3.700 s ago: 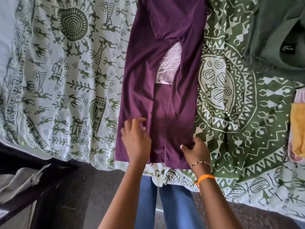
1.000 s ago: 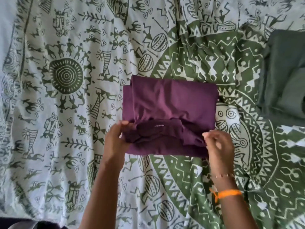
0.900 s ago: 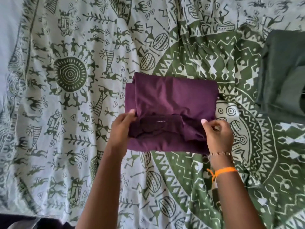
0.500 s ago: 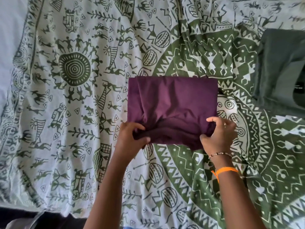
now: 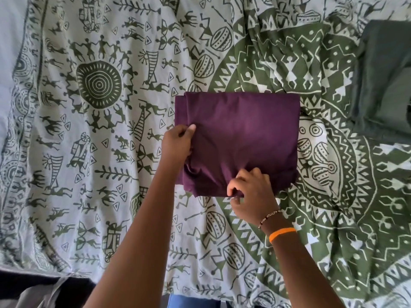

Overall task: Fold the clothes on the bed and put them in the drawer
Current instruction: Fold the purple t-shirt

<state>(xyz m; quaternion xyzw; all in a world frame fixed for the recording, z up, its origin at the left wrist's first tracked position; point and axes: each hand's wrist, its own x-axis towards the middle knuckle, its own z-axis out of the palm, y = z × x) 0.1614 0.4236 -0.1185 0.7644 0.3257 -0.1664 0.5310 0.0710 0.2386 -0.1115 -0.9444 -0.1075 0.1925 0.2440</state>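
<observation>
So the purple garment (image 5: 240, 138) is folded down into a roughly square bundle, lying flat on the bedsheet (image 5: 89, 196) a bit right of the middle of the frame. Its top and right edges look pretty neat; the lower left corner is bunched up with a few creases running toward the bottom edge.

The left hand (image 5: 176, 144) is at the bundle's left edge, about halfway up. The fingers are curled around that edge with the thumb on top of the cloth — it's holding the side layers. The right hand (image 5: 251, 192) is down at the bottom edge, slightly right of the bundle's center. Thumb and fingers are pinched together on the lower hem, knuckles bent, so it's gripping a bit of fabric there. How many layers it has hold of I can't tell. That wrist has a beaded bracelet (image 5: 270, 217) and below it an orange band (image 5: 282, 234).

The sheet itself is pale with dark green tribal-style figures on the left half of the frame and a big green mandala pattern on the right — it's rumpled around the upper middle. Over at the upper right edge of the frame there's a dark grey-green garment (image 5: 382, 81) lying on the sheet, well apart from the purple one. Looks folded or at least stacked in layers, but it's cut off by the frame edge so I can't say more.

At the very bottom of the frame, between the two forearms, a bit of blue denim (image 5: 191, 302) shows below the sheet's edge.
</observation>
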